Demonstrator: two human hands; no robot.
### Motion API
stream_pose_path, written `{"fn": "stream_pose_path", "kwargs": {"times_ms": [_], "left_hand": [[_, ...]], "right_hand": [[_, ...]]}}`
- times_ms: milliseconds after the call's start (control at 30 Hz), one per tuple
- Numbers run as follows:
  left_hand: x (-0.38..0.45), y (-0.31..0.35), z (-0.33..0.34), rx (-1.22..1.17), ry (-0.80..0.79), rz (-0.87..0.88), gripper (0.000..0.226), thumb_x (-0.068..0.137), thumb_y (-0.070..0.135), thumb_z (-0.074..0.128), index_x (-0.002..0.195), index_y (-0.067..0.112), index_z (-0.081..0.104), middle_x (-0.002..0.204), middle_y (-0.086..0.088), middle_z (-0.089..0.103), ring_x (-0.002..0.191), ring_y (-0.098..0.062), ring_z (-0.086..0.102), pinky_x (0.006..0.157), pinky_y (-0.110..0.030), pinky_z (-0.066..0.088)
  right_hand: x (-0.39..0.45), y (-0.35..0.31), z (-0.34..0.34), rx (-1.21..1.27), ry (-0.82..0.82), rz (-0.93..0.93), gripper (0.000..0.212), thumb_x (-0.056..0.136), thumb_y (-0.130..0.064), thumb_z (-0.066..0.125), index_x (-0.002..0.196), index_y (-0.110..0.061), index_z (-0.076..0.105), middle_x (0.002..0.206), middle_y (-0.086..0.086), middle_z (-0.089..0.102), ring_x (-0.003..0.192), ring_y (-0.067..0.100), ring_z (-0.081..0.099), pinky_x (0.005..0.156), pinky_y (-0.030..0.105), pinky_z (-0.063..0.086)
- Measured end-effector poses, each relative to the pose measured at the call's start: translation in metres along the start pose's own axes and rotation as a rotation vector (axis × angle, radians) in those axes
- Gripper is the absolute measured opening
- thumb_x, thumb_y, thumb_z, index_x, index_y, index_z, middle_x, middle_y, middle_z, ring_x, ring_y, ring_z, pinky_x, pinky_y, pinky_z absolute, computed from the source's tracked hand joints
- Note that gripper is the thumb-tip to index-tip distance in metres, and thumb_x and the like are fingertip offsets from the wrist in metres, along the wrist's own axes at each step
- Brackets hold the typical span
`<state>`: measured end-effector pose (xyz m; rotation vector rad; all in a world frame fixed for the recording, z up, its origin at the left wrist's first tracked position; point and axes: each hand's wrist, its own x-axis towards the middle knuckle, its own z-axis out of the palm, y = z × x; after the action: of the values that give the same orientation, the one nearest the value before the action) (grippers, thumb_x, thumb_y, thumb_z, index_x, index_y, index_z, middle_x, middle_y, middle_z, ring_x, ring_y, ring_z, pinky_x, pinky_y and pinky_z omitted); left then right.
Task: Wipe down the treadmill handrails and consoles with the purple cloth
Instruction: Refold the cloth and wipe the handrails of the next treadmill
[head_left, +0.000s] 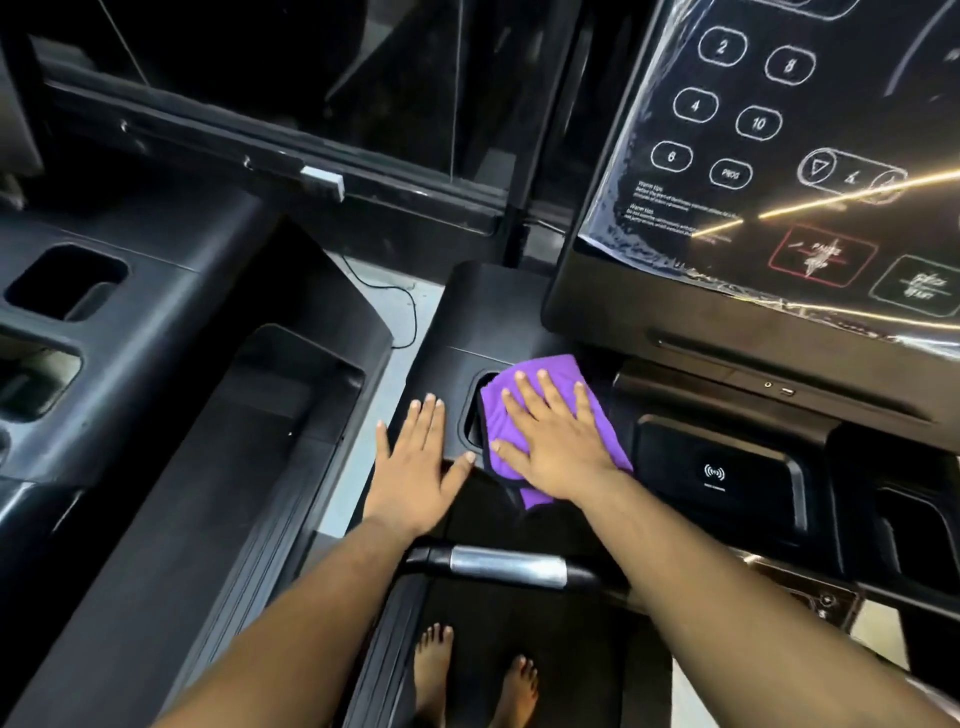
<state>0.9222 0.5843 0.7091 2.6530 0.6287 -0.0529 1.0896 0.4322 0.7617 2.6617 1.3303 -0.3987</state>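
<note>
Right hand (558, 447), fingers flat, presses a crumpled purple microfibre cloth (540, 410) onto the black plastic treadmill console tray (493, 322); left hand (415, 467) rests flat beside it.

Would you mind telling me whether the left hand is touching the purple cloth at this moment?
Apart. The head view shows the left hand flat on the black console tray, with a strip of bare tray between its thumb and the purple cloth.

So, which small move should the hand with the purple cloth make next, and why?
Probably slide the right hand toward the wireless charging pad. Its flat fingers press the purple cloth over the cup holder recess, the left hand rests flat beside it, and the pad lies uncovered just to the right.
</note>
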Motion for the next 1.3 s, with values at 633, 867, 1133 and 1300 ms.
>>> {"fn": "stream_pose_path", "kwargs": {"times_ms": [633, 867, 1133, 1300], "left_hand": [[0.002, -0.012, -0.001, -0.372, 0.136, 0.014, 0.079, 0.098, 0.056, 0.026, 0.159, 0.026, -0.015, 0.17, 0.007, -0.015, 0.156, -0.002, -0.015, 0.127, -0.041, -0.012], [-0.002, -0.012, -0.001, -0.544, 0.215, -0.032, 0.078, 0.1, 0.058, 0.027, 0.159, 0.026, -0.014, 0.171, 0.005, -0.014, 0.158, -0.007, -0.011, 0.126, -0.033, -0.013], [-0.002, -0.015, -0.006, -0.637, 0.254, -0.079, 0.074, 0.101, 0.054, 0.024, 0.162, 0.022, -0.006, 0.172, 0.006, -0.008, 0.157, -0.004, -0.009, 0.126, -0.031, -0.012], [0.002, -0.014, -0.002, -0.496, 0.138, -0.077, 0.079, 0.098, 0.066, 0.015, 0.162, 0.026, -0.009, 0.17, 0.008, -0.012, 0.154, 0.003, -0.017, 0.126, -0.033, -0.015]], "right_hand": [[0.074, -0.005, -0.029, 0.006, 0.015, -0.118, 0.071, 0.101, -0.069, 0.024, 0.162, -0.04, 0.004, 0.172, -0.01, -0.005, 0.158, 0.013, -0.006, 0.125, 0.057, 0.001], [0.067, -0.074, -0.02, 0.116, -0.07, -0.258, 0.061, 0.106, -0.057, 0.028, 0.162, -0.039, 0.016, 0.172, -0.012, 0.002, 0.158, 0.013, -0.008, 0.125, 0.052, -0.013], [0.011, -0.034, -0.016, 0.04, -0.089, -0.537, 0.061, 0.102, -0.066, 0.031, 0.159, -0.046, 0.023, 0.169, -0.018, 0.014, 0.157, 0.012, 0.01, 0.119, 0.05, 0.018], [0.031, -0.065, -0.009, 0.071, 0.005, -0.109, 0.071, 0.102, -0.065, 0.023, 0.163, -0.035, 0.005, 0.172, -0.006, -0.003, 0.158, 0.015, -0.006, 0.127, 0.051, -0.001]]}}
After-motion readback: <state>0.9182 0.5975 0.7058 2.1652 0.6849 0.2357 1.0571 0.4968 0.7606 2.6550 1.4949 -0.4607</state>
